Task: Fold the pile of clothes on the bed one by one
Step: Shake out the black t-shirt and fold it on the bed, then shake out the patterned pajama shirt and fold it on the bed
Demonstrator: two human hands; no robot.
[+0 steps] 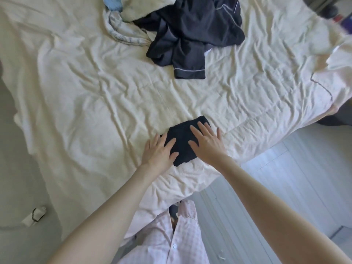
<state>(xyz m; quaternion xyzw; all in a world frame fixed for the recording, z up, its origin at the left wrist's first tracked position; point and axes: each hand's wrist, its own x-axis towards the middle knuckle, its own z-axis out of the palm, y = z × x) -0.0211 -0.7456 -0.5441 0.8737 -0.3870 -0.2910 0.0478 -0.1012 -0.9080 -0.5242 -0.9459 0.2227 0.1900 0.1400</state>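
Note:
A small folded black garment point(182, 138) lies near the bed's front edge on the cream sheet point(91, 103). My left hand point(159, 151) presses flat on its left side, fingers straight. My right hand point(206, 141) lies flat on its right side with fingers spread. At the far side of the bed is the pile of unfolded clothes: a dark navy pyjama piece with white piping point(192, 33), a white and grey patterned cloth point(122, 29), a cream fluffy item point(141, 8) and a light blue item point(112, 2).
The bed's edge runs diagonally at the right, with pale floorboards point(285, 178) beyond it. A pink-white cloth point(341, 60) lies at the bed's right corner. A grey surface with a small white object point(35, 216) is at the left.

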